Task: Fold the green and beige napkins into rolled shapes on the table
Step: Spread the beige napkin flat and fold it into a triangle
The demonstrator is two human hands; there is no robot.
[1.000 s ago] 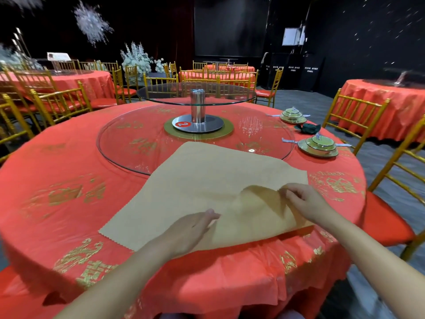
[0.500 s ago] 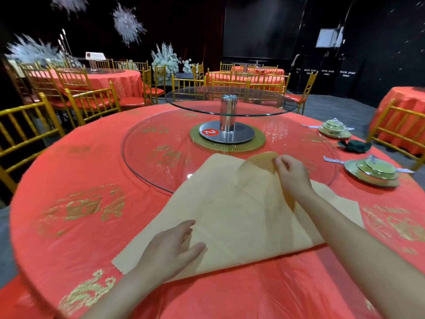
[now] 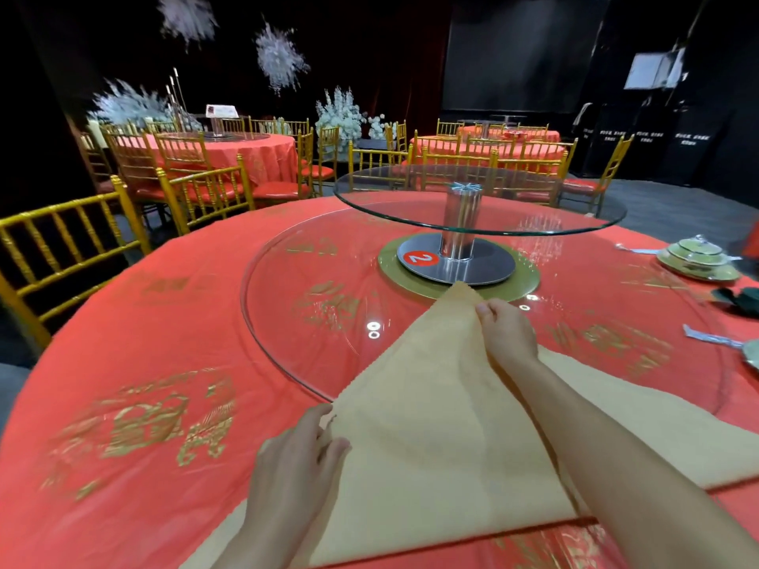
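Beige napkin [image 3: 431,425] lies at the near edge of the table [image 3: 164,322], doubled into a triangle whose tip reaches over the rim of the glass turntable [image 3: 295,322]. The right hand [image 3: 507,336] pinches that far tip between thumb and fingers. The left hand [image 3: 295,466] has its fingers curled on the triangle's left corner. The green napkin [image 3: 735,299] sits crumpled and untouched at the right edge, between two place settings [image 3: 696,260]. The main risk, as I judge it, is skew: the glass is slick and may turn, so pressing the tip down there could drag the layers out of line. The long fold also runs close to the table's near edge, where a tug could pull it over
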